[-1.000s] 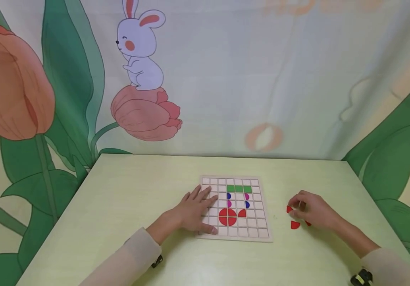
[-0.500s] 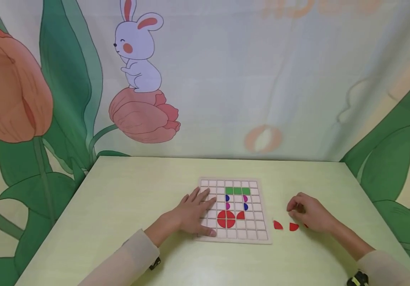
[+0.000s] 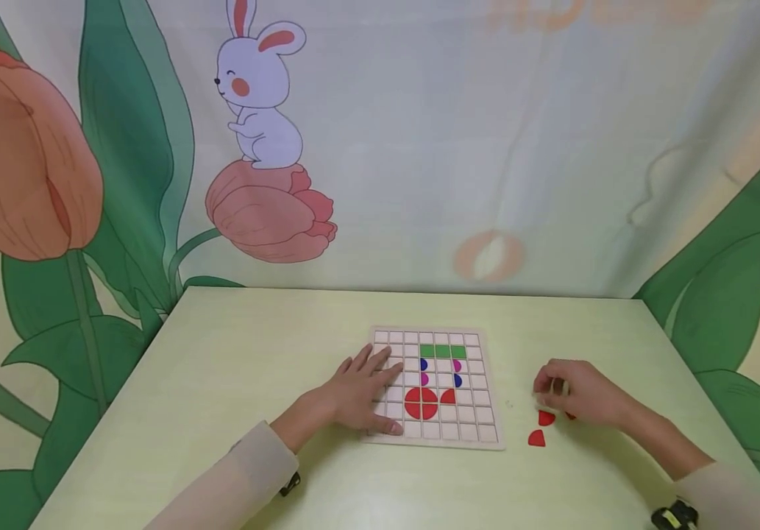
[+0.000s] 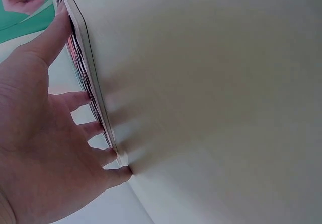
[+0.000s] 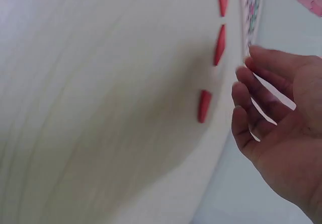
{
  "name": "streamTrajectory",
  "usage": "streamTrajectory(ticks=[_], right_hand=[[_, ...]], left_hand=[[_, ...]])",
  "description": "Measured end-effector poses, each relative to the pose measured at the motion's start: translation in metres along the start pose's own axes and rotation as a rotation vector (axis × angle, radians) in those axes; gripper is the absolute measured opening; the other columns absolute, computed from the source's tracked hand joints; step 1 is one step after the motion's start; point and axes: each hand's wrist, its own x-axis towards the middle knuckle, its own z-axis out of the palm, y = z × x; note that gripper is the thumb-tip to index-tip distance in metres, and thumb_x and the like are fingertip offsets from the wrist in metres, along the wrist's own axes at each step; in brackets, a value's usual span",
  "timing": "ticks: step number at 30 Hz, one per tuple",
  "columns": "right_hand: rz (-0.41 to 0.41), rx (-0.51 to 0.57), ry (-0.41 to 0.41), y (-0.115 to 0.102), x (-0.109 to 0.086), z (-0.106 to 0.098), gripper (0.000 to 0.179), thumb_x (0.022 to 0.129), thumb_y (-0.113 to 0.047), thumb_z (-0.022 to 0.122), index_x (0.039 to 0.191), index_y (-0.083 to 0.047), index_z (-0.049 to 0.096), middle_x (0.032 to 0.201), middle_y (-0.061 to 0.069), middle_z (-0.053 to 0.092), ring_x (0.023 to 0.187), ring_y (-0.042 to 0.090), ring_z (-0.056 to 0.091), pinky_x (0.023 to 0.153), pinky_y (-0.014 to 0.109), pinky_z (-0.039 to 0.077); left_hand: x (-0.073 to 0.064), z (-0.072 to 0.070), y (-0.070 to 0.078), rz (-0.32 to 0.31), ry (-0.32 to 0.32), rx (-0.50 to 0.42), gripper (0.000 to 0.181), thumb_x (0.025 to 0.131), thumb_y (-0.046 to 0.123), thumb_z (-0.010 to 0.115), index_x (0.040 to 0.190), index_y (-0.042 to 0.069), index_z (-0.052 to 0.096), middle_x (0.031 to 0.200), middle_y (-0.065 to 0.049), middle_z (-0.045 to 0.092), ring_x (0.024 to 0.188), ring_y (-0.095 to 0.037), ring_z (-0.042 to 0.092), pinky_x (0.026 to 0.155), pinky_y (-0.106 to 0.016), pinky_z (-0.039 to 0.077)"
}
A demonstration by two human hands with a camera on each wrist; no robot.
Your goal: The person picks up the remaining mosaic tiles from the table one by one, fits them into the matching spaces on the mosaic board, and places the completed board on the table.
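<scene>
Here's the pale grid board (image 3: 442,380), flat on the table (image 3: 254,368), and the left hand (image 3: 357,397) rests across its left edge, fingers spread wide, thumb by the near corner, covering whatever squares lie beneath. Towards the board's far edge runs a row of green squares (image 3: 442,352); then blue half-circles (image 3: 457,380) and pink half-circles (image 3: 456,365); then, closer to the board's near edge, a red circle (image 3: 429,411) in four quarters, a single red quarter (image 3: 448,397) just beside it. Now off the board's right side: the right hand (image 3: 580,391), fingers bent in towards the thumb, and whether those tips pinch anything I can't tell, they're too blurred. Three loose red wedges (image 3: 536,439) lie right of the board as well, one in full sight, another partly covered by the fingers, the third almost hidden behind the hand. The right wrist view shows all three, slanted and soft, with the board a thin strip, cut off. From the left wrist the board is nearly edge-on, its pieces impossible to sort out.
</scene>
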Motion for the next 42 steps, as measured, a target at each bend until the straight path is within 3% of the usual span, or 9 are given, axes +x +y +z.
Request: streamTrajectory(ticks=[7,11,21,42], right_hand=[[-0.038,-0.058,-0.166,-0.016,-0.013,0.002,0.019,0.088,-0.022,0.089,0.101,-0.021,0.075,0.098,-0.007,0.062,0.09,0.017,0.057,0.077,0.03,0.055],[-0.011,-0.115,-0.199,-0.019,-0.02,0.009,0.024,0.085,-0.022,0.091,0.101,-0.026,0.074,0.099,-0.009,0.059,0.096,0.016,0.055,0.082,0.032,0.055],[-0.132,-0.189,-0.111,-0.017,-0.022,0.021,0.021,0.089,-0.016,0.087,0.095,-0.028,0.071,0.093,-0.014,0.054,0.091,0.01,0.052,0.079,0.027,0.053],[-0.148,-0.123,-0.07,-0.015,-0.027,0.03,0.02,0.091,-0.015,0.085,0.096,-0.026,0.069,0.094,-0.014,0.057,0.088,0.007,0.055,0.078,0.029,0.054]], left_hand=[[0.002,0.001,0.001,-0.009,0.0,0.001,0.111,0.085,0.077,0.07,0.171,0.024,0.023,0.179,-0.008,0.003,0.163,-0.04,-0.003,0.128,-0.064,0.012],[0.002,0.002,0.002,-0.015,-0.004,0.007,0.112,0.085,0.078,0.07,0.171,0.025,0.022,0.179,-0.007,0.003,0.163,-0.039,-0.003,0.128,-0.064,0.012],[0.004,0.0,0.001,-0.011,-0.004,0.023,0.112,0.085,0.077,0.07,0.171,0.025,0.022,0.179,-0.007,0.004,0.163,-0.04,-0.002,0.127,-0.064,0.014],[0.0,0.004,0.0,-0.004,-0.004,0.008,0.11,0.086,0.077,0.069,0.171,0.024,0.023,0.179,-0.008,0.005,0.163,-0.04,-0.002,0.127,-0.065,0.014]])
